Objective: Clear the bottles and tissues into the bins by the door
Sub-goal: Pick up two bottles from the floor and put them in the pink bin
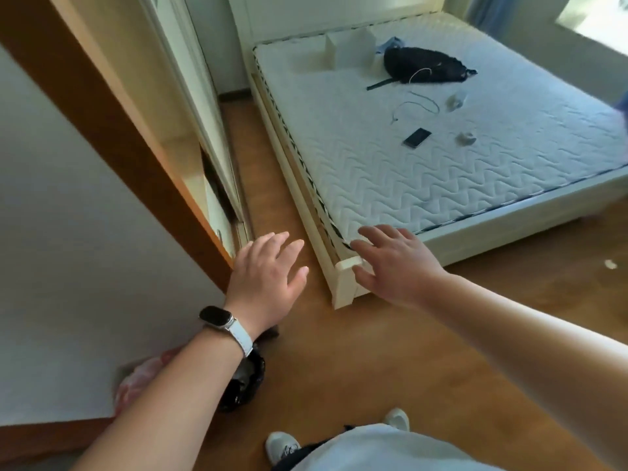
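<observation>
Head view.
- Left grip (268, 273): released, fingers spread, holds nothing.
- Right grip (390, 263): released, empty, in line with near corner of bed (346, 283).
- Near tissue (466, 139) and far tissue (455, 100): on mattress (373, 185), ahead and right of right grip, well apart. Right grip nearer. Crumpled wads, no long axis.
- Floor tissue (610, 264): far right.
- Bottles: none in sight.
- Black-lined bin (244, 382): under left forearm, by door.
- Judgement: step forward needed before reach.
- Writing: none legible.

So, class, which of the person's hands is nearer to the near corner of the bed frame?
Right. The right hand hangs over the bed frame corner, its fingers crossing it; the left hand is over the floor to its left, apart.
</observation>
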`<state>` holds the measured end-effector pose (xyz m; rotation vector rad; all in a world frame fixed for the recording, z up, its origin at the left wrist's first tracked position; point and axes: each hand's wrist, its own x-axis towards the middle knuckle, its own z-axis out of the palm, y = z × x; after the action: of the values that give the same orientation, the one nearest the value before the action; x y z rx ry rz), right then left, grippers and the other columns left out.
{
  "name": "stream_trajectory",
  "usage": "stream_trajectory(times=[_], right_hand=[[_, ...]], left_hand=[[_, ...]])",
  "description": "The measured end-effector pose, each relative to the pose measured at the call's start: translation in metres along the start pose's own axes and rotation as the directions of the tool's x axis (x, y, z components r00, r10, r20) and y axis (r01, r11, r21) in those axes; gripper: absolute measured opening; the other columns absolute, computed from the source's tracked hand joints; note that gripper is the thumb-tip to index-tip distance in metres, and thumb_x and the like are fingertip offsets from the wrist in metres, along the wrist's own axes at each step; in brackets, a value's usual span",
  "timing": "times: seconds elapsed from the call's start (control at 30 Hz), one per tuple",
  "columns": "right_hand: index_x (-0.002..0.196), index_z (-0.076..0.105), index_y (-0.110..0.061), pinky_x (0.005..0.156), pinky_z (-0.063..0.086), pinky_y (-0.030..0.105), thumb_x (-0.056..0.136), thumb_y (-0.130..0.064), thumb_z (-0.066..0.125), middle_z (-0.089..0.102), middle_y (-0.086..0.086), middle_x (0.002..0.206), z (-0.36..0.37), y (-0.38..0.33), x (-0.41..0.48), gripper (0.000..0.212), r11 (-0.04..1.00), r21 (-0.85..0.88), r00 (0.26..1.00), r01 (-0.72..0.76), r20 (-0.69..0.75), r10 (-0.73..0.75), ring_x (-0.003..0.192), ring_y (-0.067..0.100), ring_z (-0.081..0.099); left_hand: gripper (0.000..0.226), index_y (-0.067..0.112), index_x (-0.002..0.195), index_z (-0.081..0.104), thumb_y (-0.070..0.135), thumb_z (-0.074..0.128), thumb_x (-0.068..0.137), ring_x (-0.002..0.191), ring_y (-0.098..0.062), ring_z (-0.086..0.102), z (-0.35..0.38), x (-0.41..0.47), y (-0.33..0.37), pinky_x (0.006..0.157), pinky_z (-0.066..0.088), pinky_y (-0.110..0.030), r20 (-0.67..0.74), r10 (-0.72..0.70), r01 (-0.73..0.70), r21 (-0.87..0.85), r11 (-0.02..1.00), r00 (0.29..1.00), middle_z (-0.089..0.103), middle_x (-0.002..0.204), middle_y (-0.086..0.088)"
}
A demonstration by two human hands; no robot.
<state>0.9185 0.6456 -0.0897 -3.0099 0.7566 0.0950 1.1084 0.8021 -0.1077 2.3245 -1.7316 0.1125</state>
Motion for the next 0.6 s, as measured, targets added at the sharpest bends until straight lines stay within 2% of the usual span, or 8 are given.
stream_trajectory(times=[0.37, 0.6], right_hand=[[0.139, 0.044, -0.024, 0.112, 0.024, 0.040, 0.096, -0.050, 0.038, 0.035, 0.002, 0.150, -0.014, 0.188, -0.132, 0.051, 0.968, 0.035, 0.963, -0.249, -0.102, 0.251, 0.139, 0.023, 0.028], [0.126, 0.055, -0.020, 0.103, 0.037, 0.042, 0.089, -0.053, 0.034, 0.050, 0.005, 0.138, -0.004, 0.269, -0.209, 0.054, 0.880, 0.057, 0.870, -0.472, -0.132, 0.475, 0.129, 0.027, 0.043]], left_hand=[[0.044, 0.022, 0.126, 0.056, 0.044, 0.049, 0.089, 0.120, -0.027, 0.051, 0.030, 0.104, 0.209, 0.102, 0.040, -0.048, 0.012, 0.304, -0.304, 0.018, 0.952, 0.953, 0.056, 0.129, -0.005], [0.047, 0.022, 0.123, 0.061, 0.046, 0.043, 0.087, 0.116, -0.028, 0.054, 0.051, 0.152, 0.317, 0.096, 0.043, -0.049, 0.002, 0.516, -0.516, 0.014, 0.857, 0.857, 0.058, 0.126, -0.005]])
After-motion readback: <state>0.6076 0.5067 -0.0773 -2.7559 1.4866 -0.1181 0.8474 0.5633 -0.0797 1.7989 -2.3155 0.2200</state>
